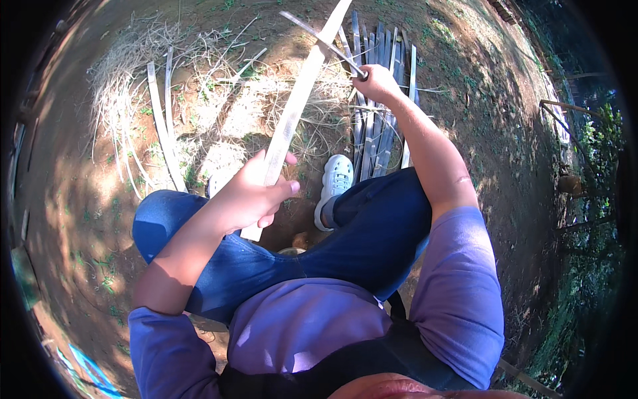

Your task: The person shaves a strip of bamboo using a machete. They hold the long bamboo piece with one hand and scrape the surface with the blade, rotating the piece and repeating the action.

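My left hand (pixel 256 196) is closed around the lower part of a long, flat, pale strip (pixel 292 110) that looks like split bamboo. Its lower end rests by my lap, and it slants up and away past the top of the view. My right hand (pixel 379 84), arm stretched forward, grips the handle of a long thin knife (pixel 342 60). The dark blade crosses the strip near its far part and points up to the left. Whether its edge bites into the strip, I cannot tell.
Several dark slats (pixel 379 133) lie on the ground beyond my right leg. A heap of thin shavings (pixel 126 86) spreads at the far left, with pale strips (pixel 163 126) beside it. My feet, one in a pale clog (pixel 337 178), stand between them. Greenery (pixel 591 279) borders the right.
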Available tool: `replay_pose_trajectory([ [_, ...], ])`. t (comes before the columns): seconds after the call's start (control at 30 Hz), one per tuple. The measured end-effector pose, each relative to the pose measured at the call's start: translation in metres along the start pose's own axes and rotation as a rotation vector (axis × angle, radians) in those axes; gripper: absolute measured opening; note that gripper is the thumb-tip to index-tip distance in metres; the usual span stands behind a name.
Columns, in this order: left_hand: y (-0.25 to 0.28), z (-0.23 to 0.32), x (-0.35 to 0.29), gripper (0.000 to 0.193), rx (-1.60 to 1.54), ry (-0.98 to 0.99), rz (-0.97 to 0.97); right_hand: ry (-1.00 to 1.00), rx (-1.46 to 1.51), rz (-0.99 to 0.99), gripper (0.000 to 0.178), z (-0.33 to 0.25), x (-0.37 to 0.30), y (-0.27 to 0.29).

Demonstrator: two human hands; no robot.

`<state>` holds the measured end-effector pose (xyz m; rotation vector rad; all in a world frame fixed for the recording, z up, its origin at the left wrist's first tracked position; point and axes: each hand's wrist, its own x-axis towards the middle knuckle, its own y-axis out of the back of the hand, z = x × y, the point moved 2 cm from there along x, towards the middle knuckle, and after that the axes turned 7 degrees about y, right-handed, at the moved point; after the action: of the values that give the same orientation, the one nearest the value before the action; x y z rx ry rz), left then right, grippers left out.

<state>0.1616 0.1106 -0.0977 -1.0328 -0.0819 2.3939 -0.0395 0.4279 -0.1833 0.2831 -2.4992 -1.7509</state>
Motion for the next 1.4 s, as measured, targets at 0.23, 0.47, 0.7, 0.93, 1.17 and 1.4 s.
replay_pose_trajectory([
  [0.23,-0.010,-0.003,-0.015,0.039,0.199,0.002,-0.237,-0.584,0.179,0.155,0.030,0.113,-0.009,0.035],
  [0.47,-0.011,0.006,-0.005,0.045,0.107,0.022,-0.118,-0.264,0.009,-0.004,0.052,0.071,-0.025,0.018],
  [0.7,-0.015,0.005,-0.025,0.043,0.308,-0.026,-0.404,-0.968,0.415,0.481,0.029,0.173,-0.048,0.045],
  [0.93,-0.017,0.010,-0.002,0.042,-0.134,0.005,-0.385,-0.797,0.381,0.519,0.034,0.152,-0.067,0.049],
  [1.17,-0.014,0.020,0.004,0.039,-0.340,-0.229,-0.269,-0.640,0.368,0.547,0.039,0.112,-0.052,0.052],
  [1.4,0.008,0.024,-0.009,0.044,-0.373,-0.462,-0.052,-0.292,0.362,0.517,0.039,0.068,-0.029,0.037],
])
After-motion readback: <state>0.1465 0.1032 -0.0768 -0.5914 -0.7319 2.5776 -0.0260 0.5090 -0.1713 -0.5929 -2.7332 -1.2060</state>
